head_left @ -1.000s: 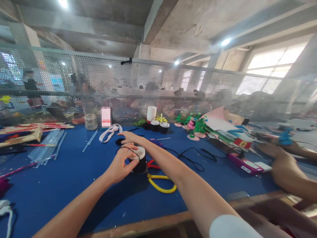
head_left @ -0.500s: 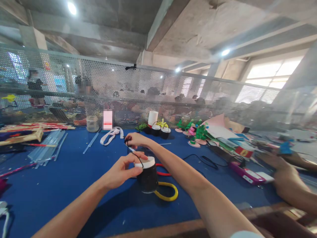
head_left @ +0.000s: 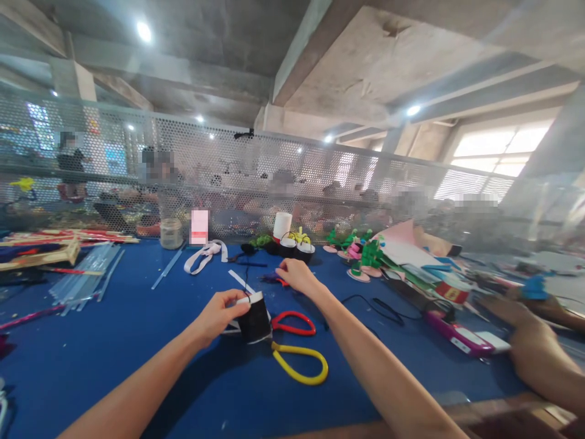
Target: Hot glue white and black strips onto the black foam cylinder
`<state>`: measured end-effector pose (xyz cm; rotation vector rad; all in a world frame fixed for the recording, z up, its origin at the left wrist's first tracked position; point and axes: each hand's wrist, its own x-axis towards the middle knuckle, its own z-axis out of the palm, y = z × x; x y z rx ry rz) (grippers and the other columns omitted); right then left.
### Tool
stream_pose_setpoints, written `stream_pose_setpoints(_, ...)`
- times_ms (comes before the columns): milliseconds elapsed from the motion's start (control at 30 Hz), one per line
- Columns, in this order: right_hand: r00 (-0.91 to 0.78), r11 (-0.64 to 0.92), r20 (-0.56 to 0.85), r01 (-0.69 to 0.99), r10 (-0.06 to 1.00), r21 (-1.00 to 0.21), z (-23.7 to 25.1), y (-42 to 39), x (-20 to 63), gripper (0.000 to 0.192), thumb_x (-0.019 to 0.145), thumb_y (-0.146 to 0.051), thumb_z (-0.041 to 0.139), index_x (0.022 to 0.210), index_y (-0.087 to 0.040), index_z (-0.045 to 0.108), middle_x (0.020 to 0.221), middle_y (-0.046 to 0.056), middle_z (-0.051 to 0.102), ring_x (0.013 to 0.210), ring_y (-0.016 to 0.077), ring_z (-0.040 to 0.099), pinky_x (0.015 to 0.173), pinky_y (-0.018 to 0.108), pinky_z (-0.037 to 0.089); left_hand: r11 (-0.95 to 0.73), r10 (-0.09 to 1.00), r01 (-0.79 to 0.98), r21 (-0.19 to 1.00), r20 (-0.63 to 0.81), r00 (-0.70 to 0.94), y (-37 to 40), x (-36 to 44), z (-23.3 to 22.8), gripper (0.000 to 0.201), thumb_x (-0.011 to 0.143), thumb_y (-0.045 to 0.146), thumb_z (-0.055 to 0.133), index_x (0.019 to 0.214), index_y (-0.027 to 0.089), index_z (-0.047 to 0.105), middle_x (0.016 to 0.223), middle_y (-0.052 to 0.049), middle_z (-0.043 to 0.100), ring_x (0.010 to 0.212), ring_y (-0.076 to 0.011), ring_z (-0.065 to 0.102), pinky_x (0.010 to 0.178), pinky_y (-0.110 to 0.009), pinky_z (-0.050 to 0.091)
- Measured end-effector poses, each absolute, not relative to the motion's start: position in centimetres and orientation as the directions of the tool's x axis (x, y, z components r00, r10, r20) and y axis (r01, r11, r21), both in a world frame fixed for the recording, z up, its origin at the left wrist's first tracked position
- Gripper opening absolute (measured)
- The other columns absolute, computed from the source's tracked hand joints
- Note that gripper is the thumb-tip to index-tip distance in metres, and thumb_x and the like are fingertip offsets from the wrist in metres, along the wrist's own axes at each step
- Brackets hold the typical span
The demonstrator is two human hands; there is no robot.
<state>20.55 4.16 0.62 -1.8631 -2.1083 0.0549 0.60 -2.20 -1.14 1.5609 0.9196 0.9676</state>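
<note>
while the left hand [head_left: 218,317] is grasping the tilted black pot [head_left: 255,317], the right hand [head_left: 297,275], beyond the pot and loosely open, is holding nothing; steadying the pot would help.

Right hand [head_left: 297,275] fingers' grip blurred; neighbour's forearm [head_left: 548,360] cut off.

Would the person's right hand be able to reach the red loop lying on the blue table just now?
Probably yes. The right hand hovers just beyond the red loop, with only bare blue table between them. The left hand holds the black spool beside the loop, not over it.
</note>
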Motion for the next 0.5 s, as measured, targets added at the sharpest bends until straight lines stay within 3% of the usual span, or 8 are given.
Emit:
stream_pose_setpoints(133,0.023,-0.002,0.104,0.981,0.994,-0.194,-1.6,3.6,22.6,0.022,0.074,-0.024,0.051,0.082,-0.008,0.064,0.09,0.018,0.064,0.088,0.0253,0.059,0.072,0.028,0.042,-0.118,0.933,0.116,0.986,0.071,0.352,-2.1,0.6,-1.0,0.024,0.059,0.035,0.06,0.055,0.015,0.049,0.054,0.004,0.048,0.056,-0.0112,0.043,0.057,-0.023,0.032)
stream_pose_setpoints(267,0.109,-0.097,0.056,0.976,0.992,-0.195,-3.0,3.9,22.5,0.023,0.072,-0.016,0.05,0.089,-0.006,0.063,0.1,0.021,0.06,0.096,0.0279,0.056,0.074,0.029,0.041,-0.111,0.926,0.116,0.987,0.06,0.374,-2.0,0.3,-0.9,0.025,0.059,0.038,0.059,0.054,0.016,0.047,0.054,0.004,0.047,0.056,-0.0113,0.042,0.058,-0.023,0.03)
stream_pose_setpoints(367,0.17,-0.152,0.06,0.96,0.984,-0.236,-3.2,4.1,22.1,0.028,0.072,-0.011,0.047,0.095,-0.004,0.06,0.106,0.024,0.056,0.1,0.0297,0.053,0.074,0.031,0.041,-0.082,0.914,0.137,0.987,0.02,0.405,-2.1,0.2,-0.7,0.024,0.059,0.037,0.06,0.054,0.015,0.049,0.053,0.005,0.048,0.055,-0.0105,0.042,0.058,-0.023,0.03)
stream_pose_setpoints(500,0.211,-0.173,0.083,0.926,0.974,-0.335,-2.7,4.1,22.3,0.03,0.072,-0.009,0.045,0.099,-0.004,0.055,0.098,0.021,0.06,0.093,0.0272,0.058,0.071,0.03,0.043,-0.109,0.912,0.147,0.983,0.04,0.407,-2.1,0.2,-0.6,0.024,0.059,0.036,0.06,0.054,0.015,0.049,0.052,0.005,0.047,0.054,-0.0096,0.041,0.056,-0.022,0.029)
